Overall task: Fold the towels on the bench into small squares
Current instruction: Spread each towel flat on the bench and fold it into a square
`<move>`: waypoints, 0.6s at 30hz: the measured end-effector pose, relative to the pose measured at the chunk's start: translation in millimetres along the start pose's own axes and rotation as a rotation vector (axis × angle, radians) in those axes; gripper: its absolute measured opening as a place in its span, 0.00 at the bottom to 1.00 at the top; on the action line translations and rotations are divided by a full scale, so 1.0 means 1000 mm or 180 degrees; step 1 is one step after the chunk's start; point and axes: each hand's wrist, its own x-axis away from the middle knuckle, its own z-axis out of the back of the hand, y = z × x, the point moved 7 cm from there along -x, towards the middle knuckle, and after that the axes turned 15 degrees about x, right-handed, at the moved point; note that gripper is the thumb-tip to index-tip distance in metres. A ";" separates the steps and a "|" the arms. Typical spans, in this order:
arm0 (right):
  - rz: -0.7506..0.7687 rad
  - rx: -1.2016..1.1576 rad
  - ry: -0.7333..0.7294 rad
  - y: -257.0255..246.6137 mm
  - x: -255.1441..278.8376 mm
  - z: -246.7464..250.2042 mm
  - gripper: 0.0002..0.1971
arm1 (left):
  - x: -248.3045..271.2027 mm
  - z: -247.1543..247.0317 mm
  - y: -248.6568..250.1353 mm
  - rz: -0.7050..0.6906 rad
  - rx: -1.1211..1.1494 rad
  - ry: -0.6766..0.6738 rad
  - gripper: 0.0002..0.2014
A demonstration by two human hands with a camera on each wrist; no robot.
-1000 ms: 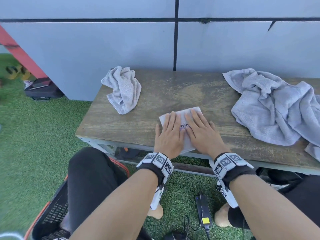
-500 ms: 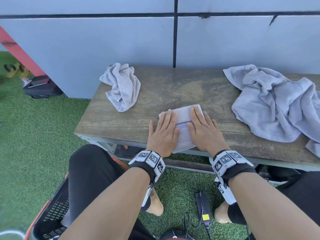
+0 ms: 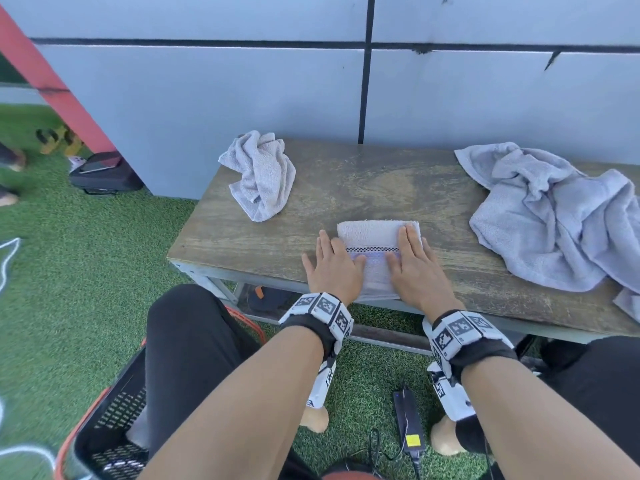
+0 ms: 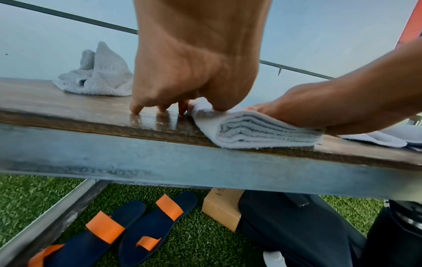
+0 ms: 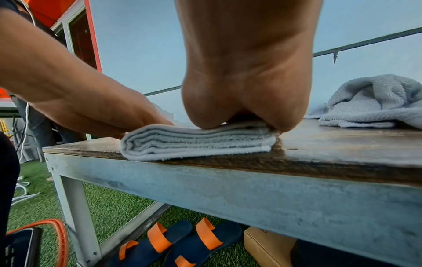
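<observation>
White terry, the folded towel (image 3: 375, 249) lay at the near edge of the wooden bench (image 3: 363, 188), just below frame centre. Both hands pressed flat on it, fingers straight, grasping nothing: the left hand (image 3: 334, 268) half on the wood, the right hand (image 3: 414, 268) over its right side. Crumpled grey towels sat at upper left (image 3: 259, 174) and far right (image 3: 554, 216).

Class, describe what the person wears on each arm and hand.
Both forearms are bare, without sleeves. Each wrist carries a black strap with white blocks printed with black square-patterned markers, left and right. The left hand and right hand wear no gloves.
</observation>
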 end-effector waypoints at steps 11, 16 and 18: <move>-0.0833 -0.0971 0.0557 0.003 0.045 0.013 0.42 | 0.001 0.028 0.014 0.0190 0.0137 -0.0191 0.19; -0.0871 -0.1791 0.0483 0.009 0.041 0.021 0.13 | 0.011 0.039 0.021 -0.0071 0.1302 -0.0328 0.06; -0.0955 -0.2323 0.0303 0.008 0.039 0.027 0.10 | 0.018 0.055 0.033 -0.0153 0.1761 -0.0341 0.08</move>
